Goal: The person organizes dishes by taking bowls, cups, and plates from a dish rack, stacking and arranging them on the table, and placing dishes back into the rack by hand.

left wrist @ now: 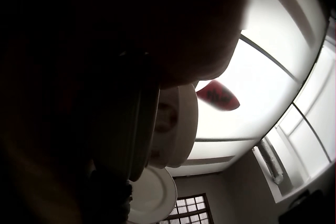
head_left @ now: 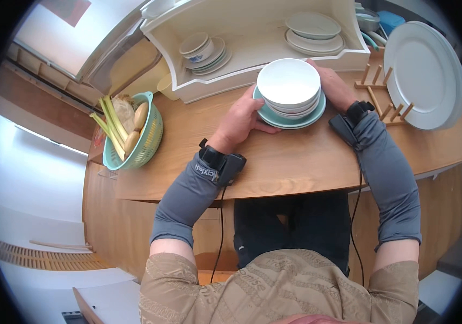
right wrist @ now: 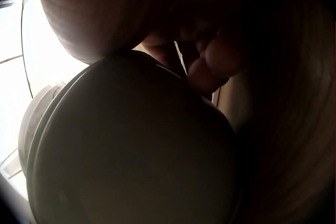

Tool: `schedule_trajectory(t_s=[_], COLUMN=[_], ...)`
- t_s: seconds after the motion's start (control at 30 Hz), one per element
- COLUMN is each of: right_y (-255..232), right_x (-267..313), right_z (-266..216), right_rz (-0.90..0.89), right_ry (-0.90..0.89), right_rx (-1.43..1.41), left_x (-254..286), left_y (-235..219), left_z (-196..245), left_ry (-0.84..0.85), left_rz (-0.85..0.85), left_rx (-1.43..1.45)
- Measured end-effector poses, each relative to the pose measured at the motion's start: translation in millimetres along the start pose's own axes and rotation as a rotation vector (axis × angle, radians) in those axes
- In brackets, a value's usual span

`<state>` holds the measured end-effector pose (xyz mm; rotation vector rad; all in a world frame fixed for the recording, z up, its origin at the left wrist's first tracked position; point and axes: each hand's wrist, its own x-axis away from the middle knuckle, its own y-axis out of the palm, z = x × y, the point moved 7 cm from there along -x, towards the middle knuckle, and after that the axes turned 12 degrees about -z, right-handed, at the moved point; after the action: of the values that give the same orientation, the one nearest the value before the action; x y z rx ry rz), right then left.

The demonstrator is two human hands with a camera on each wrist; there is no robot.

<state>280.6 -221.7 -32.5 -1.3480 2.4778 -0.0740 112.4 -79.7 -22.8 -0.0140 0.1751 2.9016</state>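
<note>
A stack of white bowls [head_left: 289,81] rests on pale green plates [head_left: 296,123] in the middle of the head view, just in front of a white shelf. My left hand [head_left: 240,120] grips the plates at their left edge, thumb near the rim. On the far right side my right hand [head_left: 332,86] holds the same plates, its fingertips mostly hidden behind the bowls. The right wrist view shows the plate's underside [right wrist: 131,145] with fingers [right wrist: 223,56] curled at its edge. Dark in the left wrist view, the hand overlaps the plate rims, with a bowl [left wrist: 181,124] beyond.
The white shelf [head_left: 209,87] holds small bowls [head_left: 197,47] on plates at left and stacked plates [head_left: 313,40] at right. A green basket [head_left: 155,132] of vegetables stands left on the wooden table [head_left: 198,175]. Large white plates [head_left: 423,75] stand in a wooden rack [head_left: 374,85] at right.
</note>
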Motion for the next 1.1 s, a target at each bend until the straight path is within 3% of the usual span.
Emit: schedule_trajectory(t_s=[0.23,0.27,0.33,0.43,0.5,0.83,0.9,1.03,1.1], right_y=[-2,-3,-2,1,8,19,19,18,18], right_x=[0,3,10,15,27,26,21,16,18], right_z=[17,10,1,-18,-26,-11,-5,-5,-2], right_rz=[0.040,0.045,-0.024,-0.092,-0.166,-0.189,-0.164,-0.186,-0.146], right_ry=[0.074,0.060,0.193,0.278,0.445,0.375,0.290,0.243,0.305], right_rx=[-0.035,-0.029,0.001,0.043,0.129,-0.056,-0.117,-0.077,-0.041], left_x=[3,4,7,9,10,13,16,18,16], left_y=[-10,-22,-26,-27,-28,-34,-32,-33,-34], left_z=[-1,-7,-2,0,0,2,6,12,15], left_ry=[-0.020,-0.025,0.007,0.025,0.032,0.106,0.092,0.096,0.127], left_rz=[0.023,0.111,0.271,0.288,0.297,0.374,0.386,0.390,0.397], left_rx=[0.036,-0.015,-0.144,-0.190,-0.176,-0.261,-0.293,-0.373,-0.402])
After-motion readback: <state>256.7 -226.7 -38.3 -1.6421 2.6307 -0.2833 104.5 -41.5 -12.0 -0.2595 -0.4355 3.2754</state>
